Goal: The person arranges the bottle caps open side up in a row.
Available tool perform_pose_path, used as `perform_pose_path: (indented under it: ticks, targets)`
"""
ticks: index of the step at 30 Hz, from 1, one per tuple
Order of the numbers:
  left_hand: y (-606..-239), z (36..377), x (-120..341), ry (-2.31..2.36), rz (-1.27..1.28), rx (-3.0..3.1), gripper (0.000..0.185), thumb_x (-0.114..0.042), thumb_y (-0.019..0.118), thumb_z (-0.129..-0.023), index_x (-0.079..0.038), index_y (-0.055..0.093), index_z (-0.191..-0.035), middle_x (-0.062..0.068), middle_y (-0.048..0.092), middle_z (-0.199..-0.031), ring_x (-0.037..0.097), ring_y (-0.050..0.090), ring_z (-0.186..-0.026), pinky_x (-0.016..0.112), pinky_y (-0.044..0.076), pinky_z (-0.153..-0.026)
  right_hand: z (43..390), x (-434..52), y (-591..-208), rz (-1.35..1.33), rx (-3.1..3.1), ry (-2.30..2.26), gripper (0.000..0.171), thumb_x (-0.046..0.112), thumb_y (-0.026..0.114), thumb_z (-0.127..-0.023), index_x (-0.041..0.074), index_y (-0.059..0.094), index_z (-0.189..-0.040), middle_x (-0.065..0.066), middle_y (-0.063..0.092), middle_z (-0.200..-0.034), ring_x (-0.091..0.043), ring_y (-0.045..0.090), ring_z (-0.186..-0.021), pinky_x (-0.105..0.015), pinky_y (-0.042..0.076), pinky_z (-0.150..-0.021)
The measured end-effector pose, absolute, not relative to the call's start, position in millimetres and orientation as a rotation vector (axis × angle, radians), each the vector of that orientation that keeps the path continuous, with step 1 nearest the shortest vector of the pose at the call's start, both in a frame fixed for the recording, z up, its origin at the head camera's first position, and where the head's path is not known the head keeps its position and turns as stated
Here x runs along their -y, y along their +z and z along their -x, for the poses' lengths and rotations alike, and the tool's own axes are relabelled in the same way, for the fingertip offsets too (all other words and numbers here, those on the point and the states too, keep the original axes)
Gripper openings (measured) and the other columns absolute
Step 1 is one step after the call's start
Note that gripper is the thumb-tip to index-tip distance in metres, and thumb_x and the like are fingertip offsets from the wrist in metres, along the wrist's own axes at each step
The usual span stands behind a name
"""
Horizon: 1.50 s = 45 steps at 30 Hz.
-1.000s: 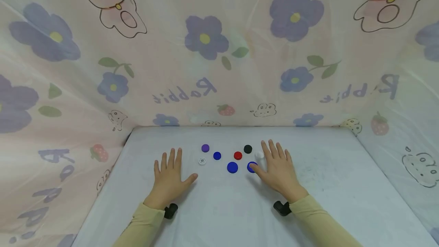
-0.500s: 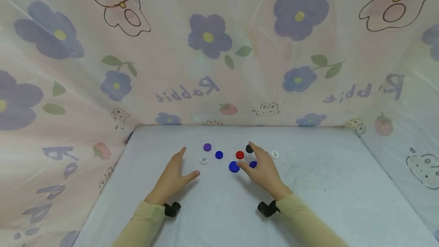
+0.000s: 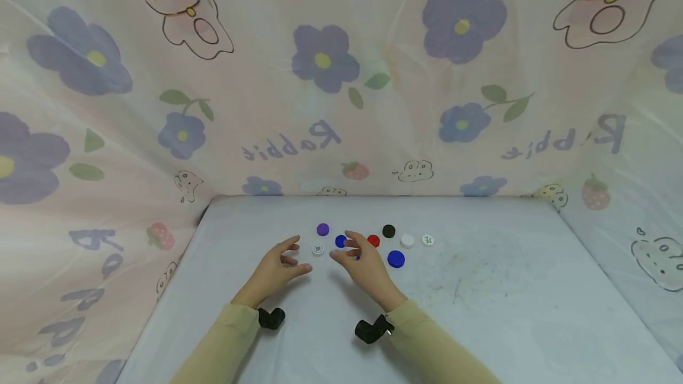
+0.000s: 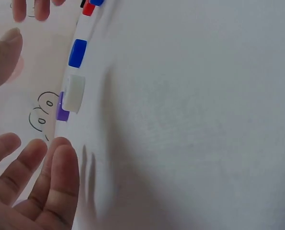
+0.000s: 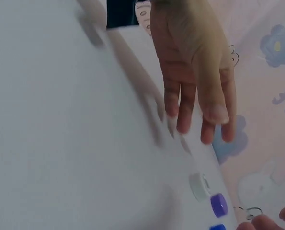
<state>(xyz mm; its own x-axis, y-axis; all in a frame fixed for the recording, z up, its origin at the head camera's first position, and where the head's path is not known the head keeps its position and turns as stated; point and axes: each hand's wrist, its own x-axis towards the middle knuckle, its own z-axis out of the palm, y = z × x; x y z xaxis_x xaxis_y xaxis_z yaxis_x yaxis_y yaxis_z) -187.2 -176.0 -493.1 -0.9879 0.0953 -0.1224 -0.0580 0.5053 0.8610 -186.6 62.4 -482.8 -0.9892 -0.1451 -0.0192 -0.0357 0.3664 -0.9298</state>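
Note:
Several small round caps lie in a loose cluster on the white table [image 3: 480, 295]: purple [image 3: 322, 229], patterned white [image 3: 318, 249], small blue [image 3: 340, 241], red [image 3: 374, 240], black [image 3: 389, 231], plain white [image 3: 407, 240], another patterned white [image 3: 427, 240] and a larger blue [image 3: 396, 259]. My left hand [image 3: 292, 257] hovers left of the patterned white cap with relaxed fingers and holds nothing. My right hand [image 3: 347, 252] is over the middle of the cluster, between the small blue and red caps, fingers spread; it hides whatever lies beneath. The left wrist view shows the blue [image 4: 77, 52], white [image 4: 74, 93] and purple [image 4: 62, 112] caps edge-on.
A floral cartoon-print curtain [image 3: 341, 105] closes in the table at the back and on both sides. Bare table surface stretches to the right and towards me. A black wrist camera sits on each sleeve [image 3: 272, 317] [image 3: 370, 329].
My right hand has swung left from the cluster's right side to its middle, uncovering the plain white and larger blue caps and covering another blue one. My left hand lifted and its fingers curled slightly.

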Motion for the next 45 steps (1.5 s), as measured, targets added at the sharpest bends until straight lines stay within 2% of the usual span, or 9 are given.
perform_pose_path:
  ticks: [6,15,27,39,45]
  targets:
    - [-500,198,176,1.517,-0.063,-2.538,0.083,-0.031,0.084,-0.076,-0.019,0.043,-0.147,0.004,0.055,-0.131,0.016,0.061,-0.098,0.039,0.049,-0.084,191,-44,-494,0.170,-2.381,-1.741,0.066,0.042,0.068,-0.090,0.012,0.043,-0.144,-0.011,0.057,-0.130,-0.024,0.058,-0.113,-0.039,0.053,-0.084]
    - [-513,211,176,1.512,-0.090,-2.536,0.071,-0.028,0.083,-0.078,-0.014,0.051,-0.140,0.002,0.060,-0.118,0.013,0.063,-0.089,0.036,0.049,-0.081,197,-30,-513,0.226,-2.423,-1.684,0.057,0.033,0.067,-0.092,0.002,0.049,-0.137,-0.012,0.061,-0.123,-0.025,0.060,-0.107,-0.040,0.050,-0.088]
    - [-512,216,174,1.404,-0.131,-2.553,0.050,-0.017,0.081,-0.078,-0.014,0.064,-0.126,0.003,0.062,-0.118,0.016,0.052,-0.077,0.030,0.042,-0.067,202,-22,-525,0.282,-2.503,-1.592,0.042,0.019,0.064,-0.094,0.005,0.054,-0.132,-0.003,0.063,-0.114,-0.014,0.059,-0.096,-0.034,0.049,-0.083]
    - [-514,223,172,1.350,-0.157,-2.573,0.049,-0.017,0.081,-0.079,-0.014,0.064,-0.125,0.004,0.058,-0.111,0.017,0.050,-0.075,0.031,0.041,-0.067,203,-21,-525,0.334,-2.503,-1.595,0.041,0.012,0.063,-0.094,0.001,0.054,-0.132,-0.005,0.062,-0.115,-0.013,0.060,-0.094,-0.031,0.050,-0.081]
    - [-511,221,169,1.371,-0.144,-2.586,0.045,-0.012,0.081,-0.078,-0.010,0.065,-0.120,0.005,0.057,-0.107,0.017,0.049,-0.075,0.032,0.040,-0.066,204,-21,-527,0.339,-2.521,-1.584,0.039,0.010,0.063,-0.093,0.004,0.056,-0.131,-0.003,0.061,-0.112,-0.012,0.058,-0.093,-0.031,0.049,-0.080]
